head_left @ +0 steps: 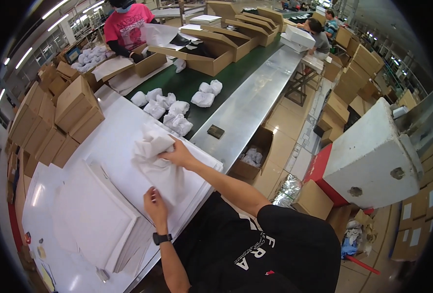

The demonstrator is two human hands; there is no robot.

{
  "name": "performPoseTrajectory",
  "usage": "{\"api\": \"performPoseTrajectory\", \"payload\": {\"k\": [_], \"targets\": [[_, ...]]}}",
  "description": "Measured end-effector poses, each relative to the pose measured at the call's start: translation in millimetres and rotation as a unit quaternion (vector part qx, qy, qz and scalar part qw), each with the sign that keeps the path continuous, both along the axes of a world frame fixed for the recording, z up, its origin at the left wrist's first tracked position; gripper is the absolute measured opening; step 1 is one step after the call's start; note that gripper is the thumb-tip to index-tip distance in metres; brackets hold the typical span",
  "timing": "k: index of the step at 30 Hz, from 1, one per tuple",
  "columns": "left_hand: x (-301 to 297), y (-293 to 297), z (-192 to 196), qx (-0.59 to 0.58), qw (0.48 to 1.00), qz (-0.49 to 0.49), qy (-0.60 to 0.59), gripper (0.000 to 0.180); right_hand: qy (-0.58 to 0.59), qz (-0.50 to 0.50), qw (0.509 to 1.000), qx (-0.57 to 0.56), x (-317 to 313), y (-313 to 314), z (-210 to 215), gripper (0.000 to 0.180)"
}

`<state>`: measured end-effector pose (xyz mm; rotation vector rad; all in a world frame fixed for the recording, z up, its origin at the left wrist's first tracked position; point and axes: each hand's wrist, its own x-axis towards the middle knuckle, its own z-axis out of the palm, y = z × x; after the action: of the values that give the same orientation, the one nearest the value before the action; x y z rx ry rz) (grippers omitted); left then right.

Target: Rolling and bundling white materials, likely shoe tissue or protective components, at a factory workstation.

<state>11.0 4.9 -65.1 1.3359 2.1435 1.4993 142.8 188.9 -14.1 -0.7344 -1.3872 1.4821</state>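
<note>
My right hand (179, 154) is closed on a bunched sheet of white tissue paper (153, 146). The paper is crumpled at its far end and hangs loose toward me over a stack of flat white sheets (123, 181). Beside the near edge of the loose paper is my left hand (156, 207), palm up, its fingers loosely curled and apart, nothing visible in them. A dark watch sits on that wrist. Whether anything lies inside the bunched paper is hidden.
Several white wrapped bundles (177, 122) lie on the green conveyor (143, 87) ahead. Open brown boxes (204, 61) line it, where a person in pink (128, 27) works. A thick paper stack (99, 215) lies left. A small dark block (216, 131) rests on the metal ledge (245, 105).
</note>
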Motion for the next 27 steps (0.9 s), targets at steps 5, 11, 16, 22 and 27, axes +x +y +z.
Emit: {"api": "performPoseTrajectory", "payload": {"k": [5, 11, 16, 22, 27], "targets": [[-10, 1, -40, -0.049, 0.98, -0.006, 0.192, 0.027, -0.208, 0.072, 0.959, 0.181, -1, -33, -40, 0.071], [-2, 6, 4, 0.069, 0.954, -0.11, -0.271, 0.031, -0.056, 0.225, 0.972, 0.018, 6, -62, -7, 0.082], [-10, 2, 18, 0.102, 0.918, -0.127, -0.363, 0.038, -0.036, 0.23, 0.971, -0.046, 1, -29, -21, 0.083], [11, 0, -17, 0.022, 0.998, -0.054, -0.029, 0.024, -0.076, -0.08, 0.979, 0.171, -3, -23, -79, 0.067], [19, 14, -21, 0.053, 0.991, -0.08, -0.098, 0.035, -0.123, -0.143, 0.966, 0.174, -12, -31, -76, 0.069]]}}
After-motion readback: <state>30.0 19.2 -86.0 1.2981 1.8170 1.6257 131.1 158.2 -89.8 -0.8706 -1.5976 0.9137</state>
